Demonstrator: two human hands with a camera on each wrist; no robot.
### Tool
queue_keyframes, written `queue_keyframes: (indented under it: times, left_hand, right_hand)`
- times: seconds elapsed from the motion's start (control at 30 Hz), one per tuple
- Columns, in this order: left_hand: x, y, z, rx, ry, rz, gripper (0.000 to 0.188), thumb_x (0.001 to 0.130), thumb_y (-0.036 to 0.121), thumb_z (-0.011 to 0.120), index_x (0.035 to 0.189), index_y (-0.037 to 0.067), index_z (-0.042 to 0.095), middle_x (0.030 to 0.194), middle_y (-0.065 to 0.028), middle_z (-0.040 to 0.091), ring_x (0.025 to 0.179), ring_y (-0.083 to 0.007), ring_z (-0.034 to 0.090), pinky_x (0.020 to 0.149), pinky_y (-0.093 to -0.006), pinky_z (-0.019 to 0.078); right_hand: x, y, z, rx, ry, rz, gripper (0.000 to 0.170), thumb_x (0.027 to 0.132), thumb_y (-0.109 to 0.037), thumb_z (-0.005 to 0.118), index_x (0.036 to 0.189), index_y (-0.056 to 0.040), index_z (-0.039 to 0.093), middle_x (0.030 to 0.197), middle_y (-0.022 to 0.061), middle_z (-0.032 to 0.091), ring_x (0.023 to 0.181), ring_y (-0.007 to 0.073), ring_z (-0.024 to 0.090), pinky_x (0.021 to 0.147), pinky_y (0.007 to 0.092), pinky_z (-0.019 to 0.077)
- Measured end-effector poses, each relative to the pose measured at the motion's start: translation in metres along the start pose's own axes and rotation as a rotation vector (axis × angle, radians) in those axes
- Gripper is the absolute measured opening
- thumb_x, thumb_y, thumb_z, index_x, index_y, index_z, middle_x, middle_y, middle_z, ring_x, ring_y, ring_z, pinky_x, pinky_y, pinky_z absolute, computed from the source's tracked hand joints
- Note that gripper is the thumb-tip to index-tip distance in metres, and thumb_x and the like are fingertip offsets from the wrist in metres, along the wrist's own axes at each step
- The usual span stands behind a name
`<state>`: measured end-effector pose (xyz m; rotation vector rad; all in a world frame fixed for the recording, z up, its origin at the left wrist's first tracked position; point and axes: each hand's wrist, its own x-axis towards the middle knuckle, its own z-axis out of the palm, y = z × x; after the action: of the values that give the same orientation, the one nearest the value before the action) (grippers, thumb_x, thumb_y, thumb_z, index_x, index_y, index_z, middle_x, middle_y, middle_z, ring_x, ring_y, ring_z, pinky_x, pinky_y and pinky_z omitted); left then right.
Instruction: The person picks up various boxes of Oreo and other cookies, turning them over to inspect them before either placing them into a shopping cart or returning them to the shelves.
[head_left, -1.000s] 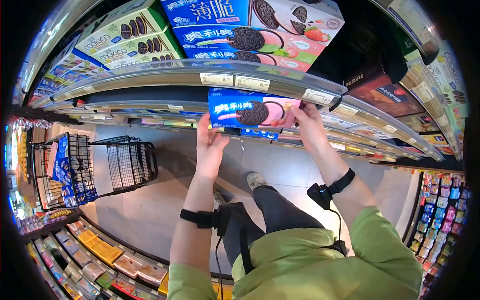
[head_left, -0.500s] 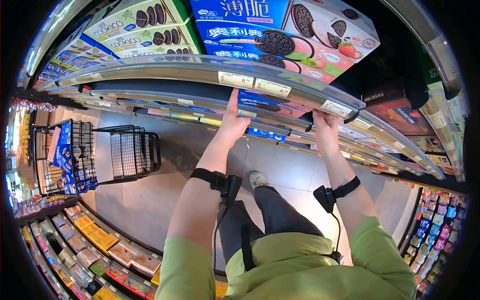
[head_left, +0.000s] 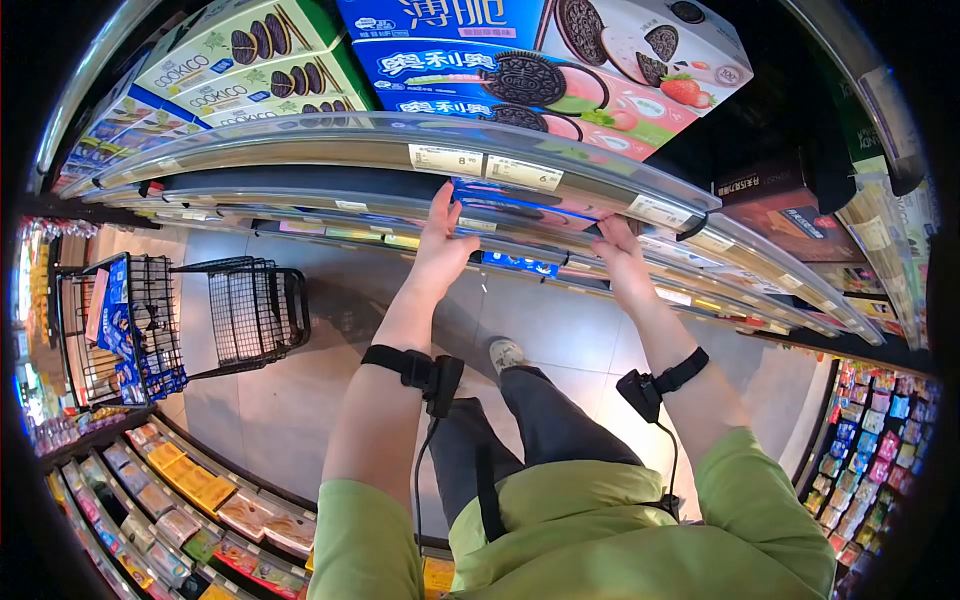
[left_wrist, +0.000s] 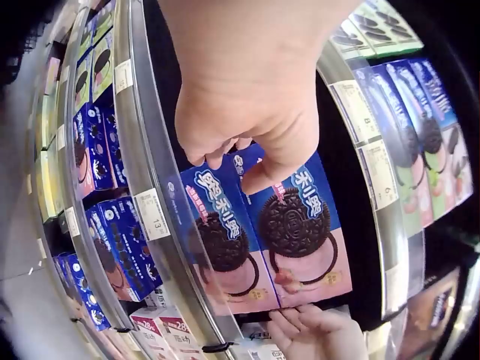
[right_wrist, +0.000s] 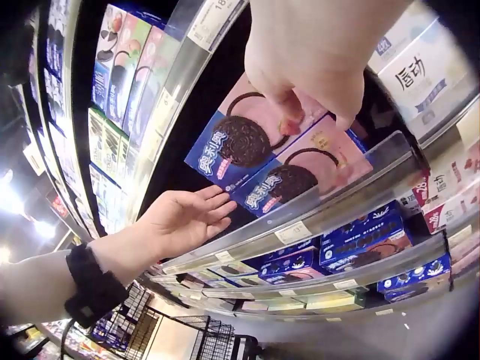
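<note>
Two blue-and-pink Oreo cookie boxes lie together on a shelf, one box (left_wrist: 296, 225) against the other box (left_wrist: 225, 259), partly behind the clear shelf lip. My left hand (head_left: 440, 250) is at their left end; in the left wrist view its thumb lies over the printed face. From the right wrist view, the same left hand (right_wrist: 180, 223) has its palm turned up and fingers loosely extended, fingertips right at the box corners. At the opposite end is my right hand (head_left: 622, 258), its fingertips at the pink edge. The upper shelf hides part of the boxes in the head view.
On the shelf above stand larger Oreo boxes (head_left: 450, 70) beside Cookico boxes (head_left: 260, 75), behind a lip with price labels (head_left: 445, 160). A black cart (head_left: 125, 325) holding blue packages stands at left on the floor. Low display shelves (head_left: 200, 500) run behind me.
The Oreo box held between both hands in front of the shelf has moved in under the upper shelf's lip. Both hands have followed it inward, and their fingers have loosened around its ends.
</note>
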<state>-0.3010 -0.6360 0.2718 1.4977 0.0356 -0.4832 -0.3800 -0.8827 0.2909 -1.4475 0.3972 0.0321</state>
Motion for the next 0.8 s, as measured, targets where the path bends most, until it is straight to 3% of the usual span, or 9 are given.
queue_keyframes:
  times: [0.17, 0.47, 0.53, 0.63, 0.67, 0.73, 0.8]
  left_hand:
    - [0.001, -0.007, 0.000, -0.161, 0.023, 0.031, 0.083, 0.072, -0.016, 0.052, 0.146, 0.011, 0.025, 0.152, -0.0065, 0.025, 0.140, -0.0246, 0.024, 0.095, -0.0291, 0.0393]
    - [0.005, -0.005, -0.001, -0.065, 0.032, 0.028, 0.085, 0.071, -0.016, 0.051, 0.147, 0.008, 0.020, 0.152, -0.0114, 0.024, 0.141, -0.0242, 0.023, 0.105, -0.0321, 0.0301]
    - [0.003, -0.001, -0.002, -0.054, 0.017, 0.025, 0.085, 0.071, -0.016, 0.051, 0.147, 0.008, 0.020, 0.152, -0.0119, 0.023, 0.141, -0.0243, 0.022, 0.104, -0.0318, 0.0300]
    - [0.004, 0.001, -0.004, -0.032, -0.007, 0.023, 0.085, 0.071, -0.016, 0.050, 0.147, 0.009, 0.020, 0.153, -0.0127, 0.023, 0.142, -0.0245, 0.021, 0.104, -0.0314, 0.0296]
    - [0.004, 0.000, -0.004, -0.019, -0.015, 0.021, 0.085, 0.071, -0.016, 0.050, 0.147, 0.008, 0.020, 0.153, -0.0129, 0.022, 0.142, -0.0246, 0.021, 0.104, -0.0313, 0.0293]
    - [0.004, 0.002, -0.003, -0.021, -0.014, 0.017, 0.085, 0.071, -0.016, 0.050, 0.147, 0.008, 0.020, 0.153, -0.0131, 0.023, 0.142, -0.0246, 0.021, 0.104, -0.0311, 0.0294]
    - [0.004, 0.002, -0.002, -0.024, -0.014, 0.013, 0.086, 0.071, -0.016, 0.051, 0.147, 0.008, 0.020, 0.153, -0.0133, 0.023, 0.142, -0.0245, 0.021, 0.104, -0.0308, 0.0294]
  right_hand:
    - [-0.001, 0.001, -0.003, -0.086, 0.035, 0.052, 0.062, 0.079, 0.006, 0.047, 0.140, -0.0040, 0.037, 0.142, 0.0119, 0.042, 0.133, 0.0218, 0.035, 0.103, 0.0289, 0.0280]
    - [0.008, 0.022, -0.010, 0.126, 0.015, 0.070, 0.063, 0.078, 0.007, 0.045, 0.139, -0.0004, 0.036, 0.142, 0.0113, 0.041, 0.138, 0.0243, 0.028, 0.111, 0.0319, 0.0205]
    - [0.005, 0.015, -0.009, 0.054, -0.057, 0.092, 0.070, 0.080, 0.004, 0.046, 0.146, -0.0016, 0.024, 0.152, 0.0117, 0.026, 0.141, 0.0253, 0.024, 0.111, 0.0360, 0.0218]
    - [0.004, 0.011, -0.010, 0.058, -0.073, 0.095, 0.071, 0.080, 0.005, 0.045, 0.146, -0.0013, 0.023, 0.152, 0.0113, 0.025, 0.141, 0.0247, 0.023, 0.111, 0.0356, 0.0221]
    - [0.003, 0.009, -0.008, 0.058, -0.074, 0.095, 0.071, 0.080, 0.005, 0.045, 0.146, -0.0013, 0.023, 0.152, 0.0113, 0.025, 0.141, 0.0247, 0.023, 0.111, 0.0356, 0.0221]
    - [0.001, 0.006, -0.005, 0.120, 0.003, 0.098, 0.061, 0.077, 0.008, 0.045, 0.138, 0.0003, 0.038, 0.143, 0.0118, 0.040, 0.139, 0.0244, 0.027, 0.111, 0.0331, 0.0201]
    - [0.002, 0.007, -0.007, 0.121, 0.005, 0.102, 0.062, 0.077, 0.007, 0.045, 0.138, -0.0002, 0.037, 0.143, 0.0119, 0.040, 0.139, 0.0247, 0.027, 0.111, 0.0331, 0.0202]
